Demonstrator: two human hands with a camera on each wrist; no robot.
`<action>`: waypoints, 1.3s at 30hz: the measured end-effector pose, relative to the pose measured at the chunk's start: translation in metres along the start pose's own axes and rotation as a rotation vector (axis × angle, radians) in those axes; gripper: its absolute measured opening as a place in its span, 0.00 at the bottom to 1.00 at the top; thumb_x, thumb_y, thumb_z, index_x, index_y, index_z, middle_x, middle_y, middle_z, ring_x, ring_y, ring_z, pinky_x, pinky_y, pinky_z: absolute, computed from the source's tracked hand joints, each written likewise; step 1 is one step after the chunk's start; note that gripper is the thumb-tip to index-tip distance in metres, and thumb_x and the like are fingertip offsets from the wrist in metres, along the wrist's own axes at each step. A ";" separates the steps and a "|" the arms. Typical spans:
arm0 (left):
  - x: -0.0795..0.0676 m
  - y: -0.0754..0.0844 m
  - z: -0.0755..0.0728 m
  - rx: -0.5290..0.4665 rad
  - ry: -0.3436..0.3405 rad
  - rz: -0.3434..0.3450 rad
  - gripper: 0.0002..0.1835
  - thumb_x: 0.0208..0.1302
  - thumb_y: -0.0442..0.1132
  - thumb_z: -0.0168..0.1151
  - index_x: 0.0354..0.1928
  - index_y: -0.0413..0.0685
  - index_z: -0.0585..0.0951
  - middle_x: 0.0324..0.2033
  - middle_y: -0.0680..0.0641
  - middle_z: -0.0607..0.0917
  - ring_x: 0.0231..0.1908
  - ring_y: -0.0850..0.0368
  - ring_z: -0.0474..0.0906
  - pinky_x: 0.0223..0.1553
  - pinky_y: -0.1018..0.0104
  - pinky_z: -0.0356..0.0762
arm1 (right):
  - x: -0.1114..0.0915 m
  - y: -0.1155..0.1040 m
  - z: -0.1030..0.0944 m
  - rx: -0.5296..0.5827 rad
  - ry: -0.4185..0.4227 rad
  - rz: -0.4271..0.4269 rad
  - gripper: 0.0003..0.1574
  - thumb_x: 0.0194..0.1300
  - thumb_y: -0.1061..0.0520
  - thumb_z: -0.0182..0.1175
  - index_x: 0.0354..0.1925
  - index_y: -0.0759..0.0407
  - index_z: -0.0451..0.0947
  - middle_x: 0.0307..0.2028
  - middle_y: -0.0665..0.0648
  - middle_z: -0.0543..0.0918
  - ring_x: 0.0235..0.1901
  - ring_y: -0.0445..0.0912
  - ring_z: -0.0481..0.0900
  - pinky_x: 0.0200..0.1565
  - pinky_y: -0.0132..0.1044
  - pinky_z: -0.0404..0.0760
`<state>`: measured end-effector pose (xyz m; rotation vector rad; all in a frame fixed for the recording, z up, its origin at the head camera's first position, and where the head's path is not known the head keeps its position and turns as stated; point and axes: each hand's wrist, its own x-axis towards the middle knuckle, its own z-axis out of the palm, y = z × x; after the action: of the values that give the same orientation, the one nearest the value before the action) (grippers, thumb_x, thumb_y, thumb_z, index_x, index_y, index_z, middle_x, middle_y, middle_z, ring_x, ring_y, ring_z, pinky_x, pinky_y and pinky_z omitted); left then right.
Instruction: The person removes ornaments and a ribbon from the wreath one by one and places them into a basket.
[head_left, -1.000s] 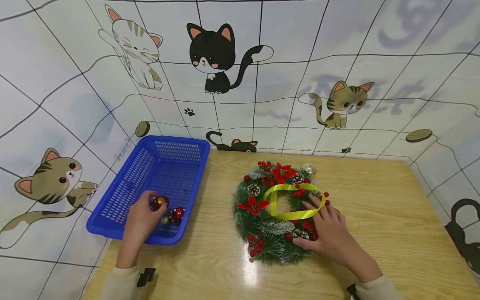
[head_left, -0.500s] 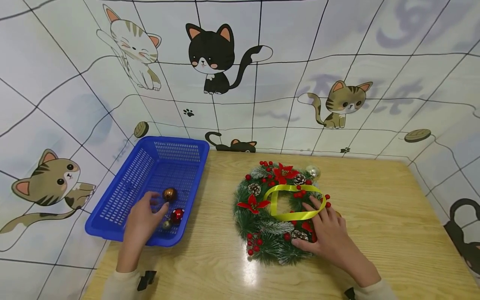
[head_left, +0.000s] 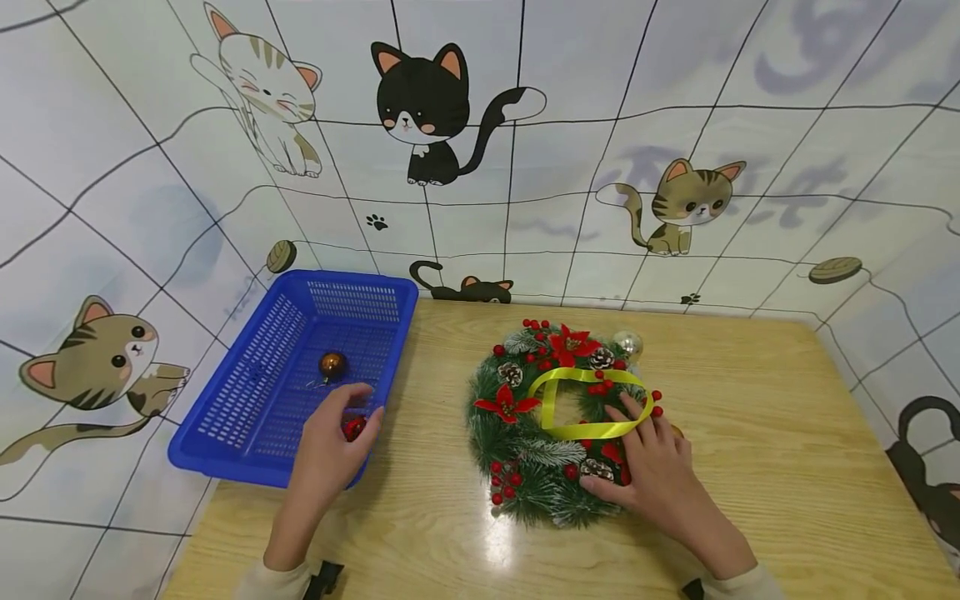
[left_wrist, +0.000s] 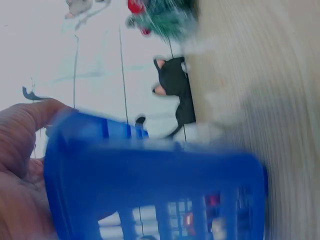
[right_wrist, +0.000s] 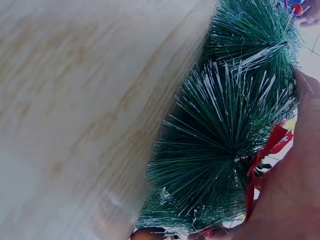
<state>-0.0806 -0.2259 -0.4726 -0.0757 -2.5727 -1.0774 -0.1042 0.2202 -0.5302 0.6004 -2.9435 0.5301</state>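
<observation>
My left hand (head_left: 333,442) reaches over the near right corner of the blue plastic basket (head_left: 403,333). Its thumb and fingers are spread about a red Christmas ball (head_left: 354,428), with no firm pinch visible. A copper-brown ball (head_left: 333,365) with a small hook lies farther back in the basket. In the left wrist view, the blurred basket wall (left_wrist: 150,175) covers much of the left hand (left_wrist: 22,165). My right hand (head_left: 660,467) rests on the right side of a green Christmas wreath (head_left: 540,492), fingers fairly straight across it.
A yellow ribbon loop (head_left: 596,431) lies over the wreath's middle. A pale silver-gold ball (head_left: 628,344) sits at the wreath's far right edge. Another orange-brown ball (right_wrist: 147,234) shows beside the wreath. A cat-print wall (head_left: 570,167) stands behind the wooden table (head_left: 787,433).
My left hand has let go of the copper-brown ball inside the basket and moved right to the red ball. The copper-brown ball has shifted slightly back. The right hand has stayed on the wreath.
</observation>
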 end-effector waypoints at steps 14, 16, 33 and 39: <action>-0.006 0.020 0.035 -0.150 0.020 0.191 0.17 0.68 0.30 0.73 0.58 0.42 0.85 0.54 0.44 0.88 0.49 0.45 0.86 0.47 0.41 0.86 | -0.004 -0.008 -0.001 0.011 -0.010 0.043 0.68 0.61 0.22 0.73 0.81 0.61 0.64 0.82 0.68 0.57 0.72 0.79 0.57 0.56 0.80 0.64; -0.007 0.023 0.042 -0.166 -0.013 0.202 0.18 0.68 0.31 0.74 0.59 0.43 0.85 0.55 0.44 0.88 0.50 0.47 0.86 0.47 0.42 0.86 | -0.005 -0.010 -0.002 0.019 -0.011 0.050 0.67 0.62 0.23 0.73 0.81 0.61 0.64 0.82 0.69 0.56 0.73 0.81 0.55 0.57 0.81 0.63; -0.011 0.041 0.087 -0.357 -0.280 0.129 0.25 0.71 0.37 0.74 0.67 0.40 0.81 0.62 0.41 0.84 0.61 0.40 0.80 0.54 0.46 0.85 | -0.005 -0.018 -0.001 0.022 -0.031 0.109 0.68 0.63 0.21 0.71 0.81 0.63 0.64 0.83 0.69 0.55 0.73 0.80 0.55 0.58 0.80 0.62; -0.013 0.044 0.103 -0.359 -0.327 0.105 0.31 0.69 0.41 0.77 0.70 0.44 0.77 0.66 0.46 0.80 0.62 0.45 0.77 0.54 0.46 0.84 | -0.006 -0.020 -0.002 0.020 -0.030 0.130 0.68 0.62 0.20 0.71 0.81 0.62 0.65 0.83 0.69 0.54 0.73 0.80 0.55 0.59 0.80 0.62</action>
<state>-0.0905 -0.1219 -0.5139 -0.5076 -2.5757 -1.5846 -0.0909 0.2053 -0.5227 0.4243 -3.0243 0.5682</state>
